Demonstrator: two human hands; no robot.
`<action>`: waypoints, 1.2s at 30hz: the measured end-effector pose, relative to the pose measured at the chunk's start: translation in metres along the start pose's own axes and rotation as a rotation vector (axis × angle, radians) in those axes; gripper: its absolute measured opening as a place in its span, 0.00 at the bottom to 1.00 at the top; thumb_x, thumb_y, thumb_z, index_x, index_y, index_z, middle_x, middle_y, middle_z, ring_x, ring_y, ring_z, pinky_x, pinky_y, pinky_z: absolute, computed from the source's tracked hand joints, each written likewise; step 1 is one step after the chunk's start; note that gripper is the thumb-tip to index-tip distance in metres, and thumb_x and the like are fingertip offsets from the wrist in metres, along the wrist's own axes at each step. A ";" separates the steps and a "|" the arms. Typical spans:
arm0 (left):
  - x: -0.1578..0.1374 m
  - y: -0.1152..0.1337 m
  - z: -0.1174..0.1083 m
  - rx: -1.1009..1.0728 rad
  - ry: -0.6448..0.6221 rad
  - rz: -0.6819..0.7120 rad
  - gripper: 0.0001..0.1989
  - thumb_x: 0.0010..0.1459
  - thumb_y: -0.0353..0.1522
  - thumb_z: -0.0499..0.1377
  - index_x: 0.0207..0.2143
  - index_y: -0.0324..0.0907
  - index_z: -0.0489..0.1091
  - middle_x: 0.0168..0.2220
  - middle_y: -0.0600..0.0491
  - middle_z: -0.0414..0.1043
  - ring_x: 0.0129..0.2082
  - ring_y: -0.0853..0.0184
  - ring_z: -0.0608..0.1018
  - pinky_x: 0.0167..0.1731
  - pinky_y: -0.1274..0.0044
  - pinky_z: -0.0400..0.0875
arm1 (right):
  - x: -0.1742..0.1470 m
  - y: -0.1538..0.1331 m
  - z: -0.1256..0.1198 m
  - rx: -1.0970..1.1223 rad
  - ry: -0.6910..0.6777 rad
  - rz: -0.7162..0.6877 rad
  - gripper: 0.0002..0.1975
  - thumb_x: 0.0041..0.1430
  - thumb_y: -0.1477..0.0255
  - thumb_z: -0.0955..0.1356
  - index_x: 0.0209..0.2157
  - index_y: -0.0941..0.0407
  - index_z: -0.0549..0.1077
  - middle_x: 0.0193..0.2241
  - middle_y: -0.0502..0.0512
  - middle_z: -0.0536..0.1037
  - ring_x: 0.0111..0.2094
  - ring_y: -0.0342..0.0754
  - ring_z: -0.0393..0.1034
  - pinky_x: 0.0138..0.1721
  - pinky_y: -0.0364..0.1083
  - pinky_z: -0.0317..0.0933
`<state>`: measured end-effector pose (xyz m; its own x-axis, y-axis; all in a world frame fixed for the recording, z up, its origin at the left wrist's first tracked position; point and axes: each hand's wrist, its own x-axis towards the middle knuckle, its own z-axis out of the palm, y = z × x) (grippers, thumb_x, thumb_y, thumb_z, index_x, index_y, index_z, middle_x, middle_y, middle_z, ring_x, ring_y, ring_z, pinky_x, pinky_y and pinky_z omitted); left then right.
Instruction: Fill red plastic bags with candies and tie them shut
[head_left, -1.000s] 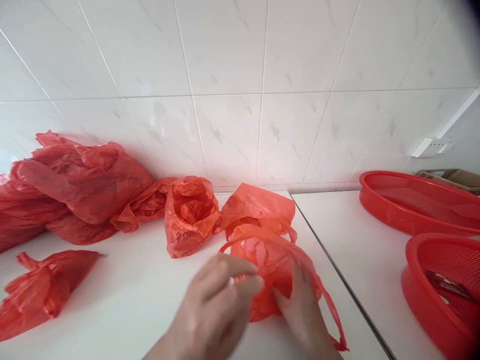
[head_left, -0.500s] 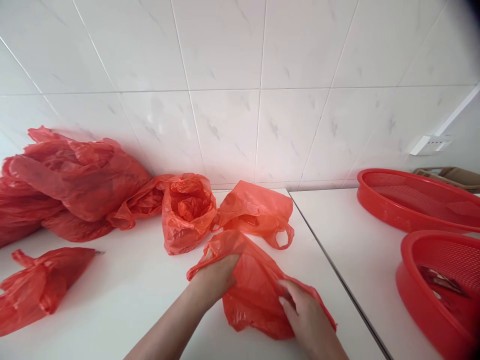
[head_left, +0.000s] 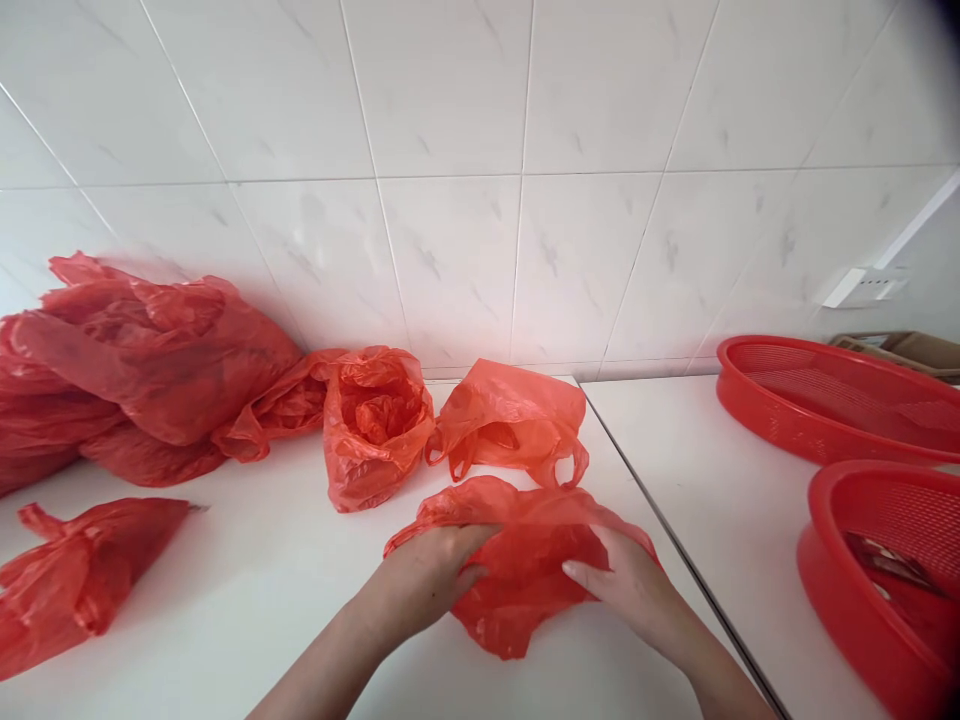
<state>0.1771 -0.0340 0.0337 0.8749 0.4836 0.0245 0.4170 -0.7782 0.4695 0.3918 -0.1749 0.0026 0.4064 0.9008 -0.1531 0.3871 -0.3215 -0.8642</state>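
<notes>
A red plastic bag lies on the white table in front of me, its mouth spread wide. My left hand reaches into its left side, thumb held away from the fingers and fingertips partly covered by the thin plastic. From the right, my right hand is in the mouth too, thumb pointing left and fingers stretched under the film. Just behind is another red bag with loop handles, lying flattened. Left of that stands an opened red bag with crumpled red plastic inside.
A heap of filled red bags leans by the tiled wall at left. Nearer lies a small red bag. Two red mesh baskets, one at the back and one in front, sit right of the table seam. A socket is on the wall.
My right hand has moved up and slid inside the bag's mouth, opposite the left. The bag has spread wider, and its right end no longer trails toward me.
</notes>
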 end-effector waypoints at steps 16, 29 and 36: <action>0.019 -0.039 0.024 0.063 0.231 0.029 0.24 0.54 0.24 0.53 0.53 0.48 0.63 0.49 0.50 0.71 0.44 0.62 0.75 0.40 0.70 0.73 | 0.031 0.046 -0.016 0.898 -0.120 0.207 0.16 0.58 0.61 0.67 0.43 0.55 0.74 0.35 0.53 0.75 0.27 0.38 0.66 0.23 0.37 0.59; 0.006 -0.010 0.068 0.125 0.189 0.396 0.13 0.62 0.26 0.48 0.37 0.43 0.72 0.28 0.52 0.69 0.30 0.67 0.70 0.34 0.73 0.64 | 0.083 0.025 0.008 0.846 -0.088 0.161 0.12 0.56 0.64 0.69 0.41 0.54 0.70 0.44 0.56 0.74 0.29 0.39 0.69 0.26 0.39 0.63; 0.007 -0.014 0.062 0.134 0.254 0.390 0.11 0.61 0.24 0.49 0.33 0.42 0.70 0.30 0.53 0.69 0.31 0.67 0.68 0.37 0.71 0.64 | 0.078 0.026 -0.002 0.671 -0.135 0.068 0.15 0.56 0.58 0.67 0.27 0.57 0.69 0.22 0.49 0.71 0.19 0.37 0.61 0.18 0.37 0.54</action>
<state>0.1933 -0.0447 -0.0271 0.8914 0.2151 0.3990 0.1124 -0.9576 0.2653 0.4353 -0.1137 -0.0302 0.2878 0.9276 -0.2382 -0.2496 -0.1675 -0.9537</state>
